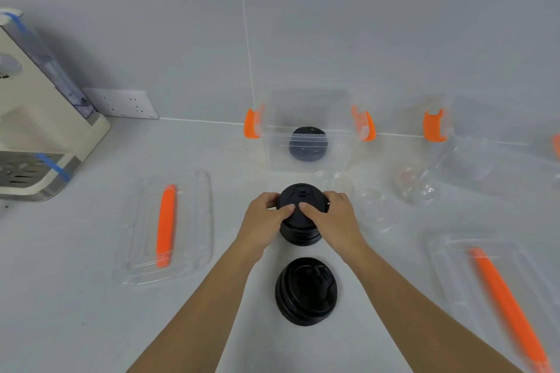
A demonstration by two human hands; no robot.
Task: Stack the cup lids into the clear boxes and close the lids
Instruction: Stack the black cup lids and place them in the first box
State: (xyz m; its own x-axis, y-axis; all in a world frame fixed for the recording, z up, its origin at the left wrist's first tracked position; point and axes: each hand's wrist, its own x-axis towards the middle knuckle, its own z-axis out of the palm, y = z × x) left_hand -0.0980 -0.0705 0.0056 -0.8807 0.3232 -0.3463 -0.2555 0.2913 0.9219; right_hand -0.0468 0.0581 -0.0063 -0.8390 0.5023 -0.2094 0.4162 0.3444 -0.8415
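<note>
The head camera shows a pale grey worktop [75,312] meeting a plain grey wall [394,24] that has a thin white seam. At the middle of the worktop both hands hold a stack of black cup lids [303,195]. The left hand [263,218] and right hand [333,218] each have their grip curled round its sides, thumbs on top. A second black stack [306,291] sits nearer the person, apart from the first. Against the wall stands a clear box [309,106] with orange clips and black lids inside, and another clear box [491,142] is to its right. A left box lid [194,221] and a right box lid [448,266] lie flat. A cream machine [36,118] and a wall socket [124,103] are at the far left.
</note>
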